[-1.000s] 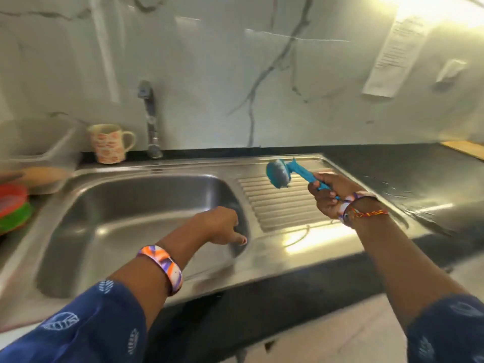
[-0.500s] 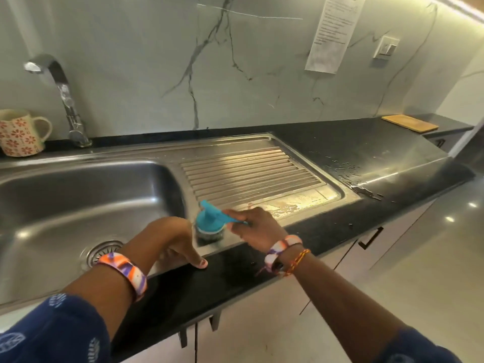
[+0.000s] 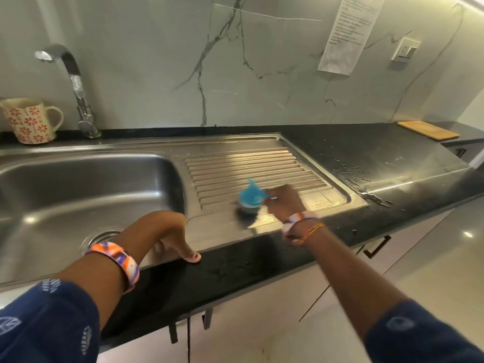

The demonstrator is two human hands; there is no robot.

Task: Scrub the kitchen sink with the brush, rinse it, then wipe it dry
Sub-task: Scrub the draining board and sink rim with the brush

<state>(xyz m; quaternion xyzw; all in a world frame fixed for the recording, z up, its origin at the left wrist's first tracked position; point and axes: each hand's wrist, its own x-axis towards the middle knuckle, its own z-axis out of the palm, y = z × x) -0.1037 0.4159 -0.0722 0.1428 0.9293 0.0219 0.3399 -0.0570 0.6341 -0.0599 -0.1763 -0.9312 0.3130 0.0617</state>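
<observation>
Head view. Right hand (image 3: 284, 204) grips the handle of the blue brush (image 3: 250, 200), fingers curled round it; hand and brush are motion-blurred. The brush head sits bristles-down on the steel drainboard (image 3: 251, 163) of the sink (image 3: 86, 184), at the near edge of the ridged area, just right of the basin. A wet sheen shows on the flat strip around the brush.

Left hand (image 3: 167, 229) rests at the front rim of the sink, at the basin's right corner. Fingers are bent downward over the rim, holding nothing; one fingertip (image 3: 194, 257) touches the black table (image 3: 262, 260) just in front of the rim. The drain (image 3: 102, 238) shows in the basin floor, partly behind the left wrist.

Tap (image 3: 74, 85) stands behind the basin, spout pointing left. A flowered mug (image 3: 28, 120) stands to its left on the table, handle facing the tap. Water droplets (image 3: 361, 176) lie on the table right of the drainboard. A wooden board (image 3: 428, 130) lies far right. A paper sheet (image 3: 347, 32) and a switch (image 3: 405, 49) are on the marble wall.
</observation>
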